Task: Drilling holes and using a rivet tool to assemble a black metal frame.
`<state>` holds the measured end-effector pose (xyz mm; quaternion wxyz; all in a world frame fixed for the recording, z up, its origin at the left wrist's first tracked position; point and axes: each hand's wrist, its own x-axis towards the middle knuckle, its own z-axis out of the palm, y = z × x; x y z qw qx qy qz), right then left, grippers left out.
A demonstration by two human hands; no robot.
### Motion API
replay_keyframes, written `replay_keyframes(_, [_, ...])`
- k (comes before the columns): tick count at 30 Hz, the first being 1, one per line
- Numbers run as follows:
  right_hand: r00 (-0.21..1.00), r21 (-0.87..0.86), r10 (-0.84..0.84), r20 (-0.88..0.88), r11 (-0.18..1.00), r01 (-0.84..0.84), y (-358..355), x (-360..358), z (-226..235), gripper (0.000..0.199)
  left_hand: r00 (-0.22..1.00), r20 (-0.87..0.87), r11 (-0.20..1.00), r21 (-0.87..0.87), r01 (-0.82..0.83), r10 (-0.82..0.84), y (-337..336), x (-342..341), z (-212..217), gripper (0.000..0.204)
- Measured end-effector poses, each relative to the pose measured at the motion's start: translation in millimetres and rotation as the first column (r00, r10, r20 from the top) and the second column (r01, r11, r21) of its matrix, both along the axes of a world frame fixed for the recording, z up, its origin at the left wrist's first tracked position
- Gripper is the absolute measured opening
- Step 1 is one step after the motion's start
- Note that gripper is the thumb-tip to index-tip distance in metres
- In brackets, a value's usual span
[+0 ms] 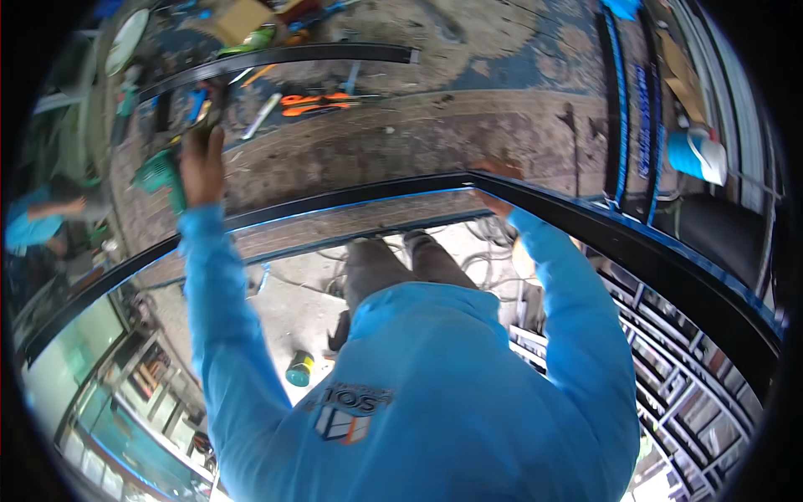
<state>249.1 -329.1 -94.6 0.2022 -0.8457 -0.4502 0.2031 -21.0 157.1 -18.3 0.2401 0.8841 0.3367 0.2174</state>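
Observation:
A long black metal frame [351,197] with blue film along its edge crosses in front of me, its corner near the middle. At that corner my right hand [500,174] is closed around the frame. My left hand [202,167] reaches past the frame over the worn workbench [401,138], its fingers blurred. Just beside it lies a green tool [159,174], also smeared, perhaps a power tool. A dark upright piece [219,100] stands at the left fingertips; whether I grip it is unclear.
A black bar [284,57] lies across the bench's far side, near orange-handled tools [316,104] and a white-handled tool [263,115]. Blue-filmed profiles [617,109] lie at right, near a blue roll [696,156]. A green can [299,368] and cables are on the floor. Another person [38,219] appears at left.

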Motion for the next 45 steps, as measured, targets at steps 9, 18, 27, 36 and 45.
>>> replay_keyframes(9, [0.997,0.031,0.075,0.003,0.997,-0.075,3.6,1.0,11.5,0.034,0.963,0.040,0.634,-0.746,0.206,-0.266,-188.1,8.0,48.9,0.028])
replay_keyframes(18, [0.996,-0.004,0.092,0.010,0.996,-0.092,-0.2,2.8,10.8,0.034,0.759,-0.178,0.626,-0.695,0.354,-0.627,-272.5,69.1,-31.7,0.072])
replay_keyframes(27, [0.986,0.007,0.144,0.084,0.989,-0.145,0.2,2.9,13.7,0.034,0.727,-0.259,0.679,-0.635,0.368,-0.636,-286.4,70.1,-66.7,0.081])
replay_keyframes(36, [0.993,-0.001,0.113,0.025,0.994,-0.113,0.9,2.6,11.6,0.035,0.757,-0.172,0.606,-0.719,0.341,-0.630,-284.3,71.7,-54.8,0.074])
replay_keyframes(45, [0.994,0.011,0.100,-0.036,0.995,-0.099,1.0,2.3,11.3,0.038,0.781,-0.102,0.618,-0.677,0.400,-0.617,-286.3,73.9,-55.3,0.070])
